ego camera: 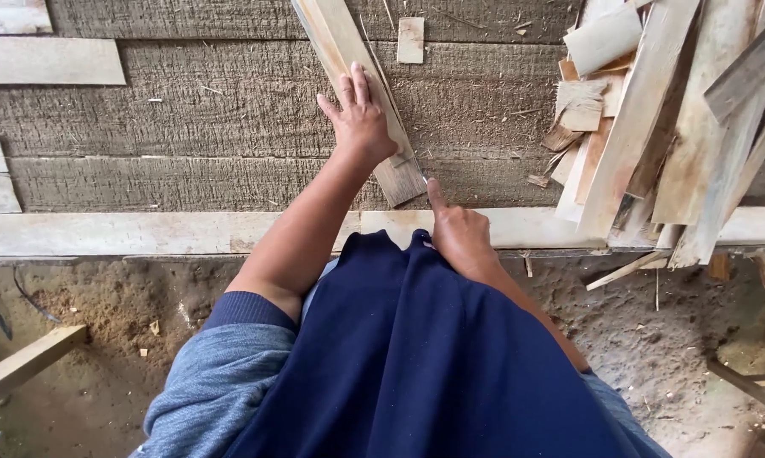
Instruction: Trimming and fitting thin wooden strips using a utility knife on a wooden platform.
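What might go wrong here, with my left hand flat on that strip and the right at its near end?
The left hand only presses the narrow wooden strip flat, so it may slide on the rough workbench. The right hand points a finger at the strip's cut end, risking splinters. The offcut pile overhangs the bench edge and may tumble.

I stand over a rough plank table [187,119]; below lies a dirt floor [128,297] strewn with wood chips, in daylight.

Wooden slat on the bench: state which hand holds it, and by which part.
Neither hand grips it. The left hand presses flat on the wooden slat near its lower end; the right hand points its forefinger at that end's corner.
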